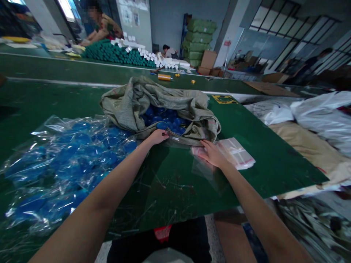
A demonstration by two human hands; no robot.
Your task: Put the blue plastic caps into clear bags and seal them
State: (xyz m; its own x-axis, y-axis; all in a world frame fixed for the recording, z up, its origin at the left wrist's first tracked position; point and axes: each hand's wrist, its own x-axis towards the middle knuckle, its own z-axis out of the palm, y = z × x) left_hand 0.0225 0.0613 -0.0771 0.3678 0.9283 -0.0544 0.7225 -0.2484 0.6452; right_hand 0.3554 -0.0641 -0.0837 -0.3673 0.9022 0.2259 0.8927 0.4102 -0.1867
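Note:
A grey-green woven sack (123,96) lies with its mouth open on the green table (164,197), and blue round pieces (175,124) fill it. My left hand (158,137) is closed at the sack's near rim, beside a blue round piece (161,125); what its fingers pinch is not clear. Over clear plastic bags (210,171) rests my right hand (214,153), fingers spread, their tips touching the sack's lower edge. A stack of clear bags (237,153) sits just right of it. At left, blue pieces in clear bags (79,149) form a wide pile.
Across the table's far side lie a heap of green rolls (117,53) with white ends and an orange tube (164,77). A person (102,25) works behind them. White sacks (323,109) stand off the right edge. Green bales (199,42) are stacked at the back.

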